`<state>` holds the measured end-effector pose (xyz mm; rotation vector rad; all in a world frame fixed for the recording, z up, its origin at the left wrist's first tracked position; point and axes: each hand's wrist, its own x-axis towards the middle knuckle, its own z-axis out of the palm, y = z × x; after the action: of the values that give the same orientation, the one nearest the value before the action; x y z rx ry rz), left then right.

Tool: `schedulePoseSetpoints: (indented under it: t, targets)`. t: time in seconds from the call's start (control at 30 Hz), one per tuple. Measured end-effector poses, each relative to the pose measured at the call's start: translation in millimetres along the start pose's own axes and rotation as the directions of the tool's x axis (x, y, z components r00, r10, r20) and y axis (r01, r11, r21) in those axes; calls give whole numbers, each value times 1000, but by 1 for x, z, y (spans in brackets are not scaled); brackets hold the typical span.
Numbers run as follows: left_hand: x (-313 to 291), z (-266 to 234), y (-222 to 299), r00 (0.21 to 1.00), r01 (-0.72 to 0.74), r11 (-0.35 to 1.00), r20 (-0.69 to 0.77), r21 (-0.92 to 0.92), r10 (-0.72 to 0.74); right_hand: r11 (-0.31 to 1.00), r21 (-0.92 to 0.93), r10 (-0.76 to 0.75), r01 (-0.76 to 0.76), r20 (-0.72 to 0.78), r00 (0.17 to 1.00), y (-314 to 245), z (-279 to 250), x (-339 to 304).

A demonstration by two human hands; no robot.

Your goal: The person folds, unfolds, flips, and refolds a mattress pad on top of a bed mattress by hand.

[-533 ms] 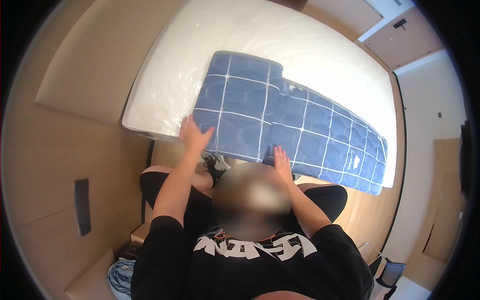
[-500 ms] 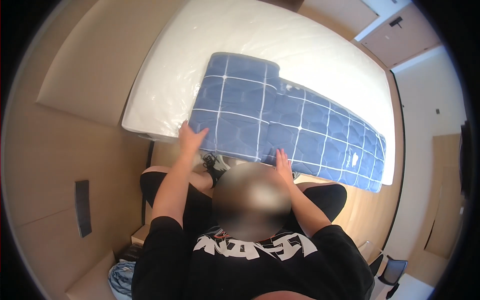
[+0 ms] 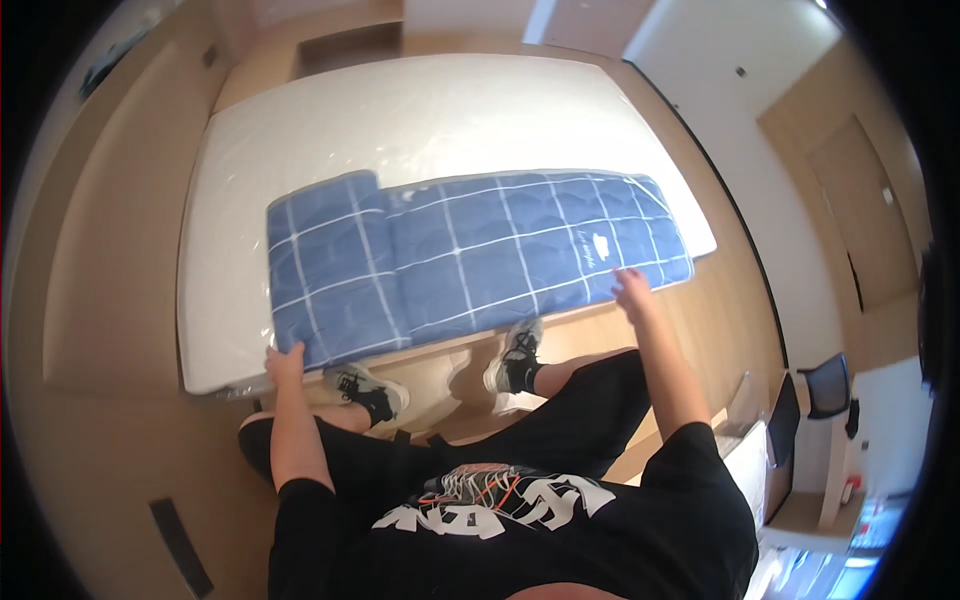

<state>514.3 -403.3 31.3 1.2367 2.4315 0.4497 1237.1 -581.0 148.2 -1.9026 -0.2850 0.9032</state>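
Our right hand has shifted from near the middle of the blue quilted pad to the right end of its near edge, and our head view has swung, so the pad runs more level across it. Our left hand keeps to the pad's near left corner. Its thumb lies by the corner and its other fingers are partly hidden, so we cannot tell whether they grasp the cloth. On the right hand the fingers are loosely bent at the pad's border; we cannot tell whether they touch it or pinch it.

The pad, crossed by white lines, lies along the near side of the white mattress, with a section at its left end set off by a fold. Below it we see our two shoes, the left shoe and the right shoe, apart. Off to the right stands a dark-backed chair.
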Motion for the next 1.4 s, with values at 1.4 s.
schedulePoseSetpoints:
  t: [1.4]
  targets:
    - [-178,123,156,432,-728,29,426,685,795,929,333,295,-163,-396,869,146,-139,340]
